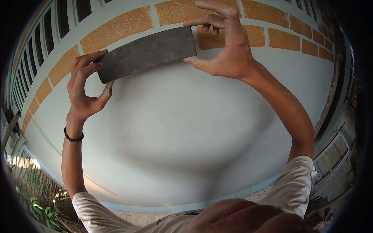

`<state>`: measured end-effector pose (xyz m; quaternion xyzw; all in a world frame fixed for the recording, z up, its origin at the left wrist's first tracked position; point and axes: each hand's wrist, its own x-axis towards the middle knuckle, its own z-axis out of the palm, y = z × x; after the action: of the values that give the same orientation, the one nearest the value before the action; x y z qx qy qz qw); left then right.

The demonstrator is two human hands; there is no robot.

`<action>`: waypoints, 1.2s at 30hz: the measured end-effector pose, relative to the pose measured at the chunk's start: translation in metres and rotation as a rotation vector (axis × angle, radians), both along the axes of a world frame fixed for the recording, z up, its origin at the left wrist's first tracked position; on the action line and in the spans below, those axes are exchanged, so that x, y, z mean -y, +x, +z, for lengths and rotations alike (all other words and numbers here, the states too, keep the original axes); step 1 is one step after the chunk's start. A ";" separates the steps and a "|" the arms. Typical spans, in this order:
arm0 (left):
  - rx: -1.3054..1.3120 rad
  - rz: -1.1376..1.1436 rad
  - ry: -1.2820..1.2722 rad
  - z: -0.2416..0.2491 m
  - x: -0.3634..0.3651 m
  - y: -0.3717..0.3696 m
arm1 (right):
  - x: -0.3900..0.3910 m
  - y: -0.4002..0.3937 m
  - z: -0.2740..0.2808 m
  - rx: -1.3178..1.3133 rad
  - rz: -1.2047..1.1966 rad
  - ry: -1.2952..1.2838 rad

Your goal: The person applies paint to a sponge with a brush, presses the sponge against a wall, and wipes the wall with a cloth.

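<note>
A flat dark grey rectangular tile is held up against a pale wall, slightly tilted, its left end lower in view. My left hand grips the tile's left end, fingers at the upper corner and thumb under the lower one. At the other end, my right hand pinches the tile's edge between an upper finger and the thumb, with other fingers spread away from it. Pale residue marks the fingers of both hands. Behind the tile's upper edge runs a row of ochre brick shapes, partly covered by it.
The white wall curves through the wide view below the brick pattern. Dark barred openings are at upper left. Green plants grow at lower left, and paving lies along the wall's foot. A metal frame stands at right.
</note>
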<state>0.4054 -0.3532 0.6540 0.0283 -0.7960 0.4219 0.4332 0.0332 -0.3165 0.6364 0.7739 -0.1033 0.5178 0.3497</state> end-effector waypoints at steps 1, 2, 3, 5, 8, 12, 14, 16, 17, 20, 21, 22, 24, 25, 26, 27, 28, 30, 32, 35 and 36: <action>-0.002 0.005 0.006 -0.001 0.000 -0.001 | 0.004 -0.002 0.001 -0.012 0.023 -0.003; -0.004 0.009 0.010 -0.001 0.001 -0.002 | 0.006 -0.003 0.001 -0.024 0.044 -0.008; -0.007 0.014 0.013 -0.001 0.001 -0.003 | 0.008 -0.004 0.001 -0.023 0.048 -0.006; -0.003 0.025 -0.006 0.001 0.000 -0.004 | 0.009 -0.005 -0.001 -0.020 0.056 -0.003; -0.004 0.034 -0.022 0.001 0.000 -0.001 | 0.003 -0.002 -0.002 0.022 -0.070 0.026; -0.014 0.044 -0.005 -0.001 0.001 -0.001 | 0.004 -0.002 -0.002 0.008 -0.028 0.000; 0.006 0.074 -0.011 -0.002 0.004 0.001 | 0.011 -0.002 -0.001 0.002 0.007 -0.029; 0.017 0.092 -0.012 -0.002 0.005 0.001 | 0.010 -0.002 -0.002 -0.002 0.016 -0.002; 0.018 0.094 -0.011 -0.003 0.006 0.000 | 0.010 -0.002 -0.002 -0.005 0.019 0.012; 0.022 0.094 -0.013 -0.003 0.008 -0.001 | 0.013 -0.003 -0.004 0.007 0.028 0.061; 0.024 0.094 -0.014 -0.003 0.009 -0.001 | 0.013 -0.003 -0.004 0.003 0.017 0.063; 0.026 0.093 -0.017 -0.003 0.009 0.000 | 0.011 -0.002 -0.003 -0.001 0.006 0.064; 0.033 0.093 -0.022 -0.002 0.009 0.000 | 0.012 -0.003 -0.003 -0.008 -0.001 0.053; 0.033 0.093 -0.026 -0.002 0.010 0.000 | 0.014 -0.003 -0.004 -0.012 0.003 0.043; 0.034 0.093 -0.030 -0.001 0.011 0.001 | 0.015 -0.004 -0.004 -0.016 0.008 0.033; 0.034 0.094 -0.034 -0.001 0.012 0.002 | 0.015 -0.003 -0.004 -0.003 -0.024 0.007; 0.020 0.083 -0.025 -0.001 0.012 0.001 | 0.014 -0.002 -0.003 0.011 -0.055 -0.018; -0.007 0.062 -0.008 -0.001 0.012 -0.001 | 0.016 -0.002 -0.002 0.018 -0.062 -0.047; -0.008 0.066 -0.004 -0.002 0.015 -0.001 | 0.020 -0.004 -0.003 0.007 -0.013 -0.053; -0.007 0.075 0.005 -0.002 0.017 -0.002 | 0.020 -0.004 -0.004 -0.010 -0.033 0.022; -0.007 0.078 0.009 -0.002 0.018 -0.002 | 0.022 -0.005 -0.005 -0.006 -0.027 0.010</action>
<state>0.4031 -0.3708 0.6517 0.0628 -0.7947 0.4348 0.4188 0.0281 -0.3380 0.6318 0.7757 -0.1152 0.5102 0.3530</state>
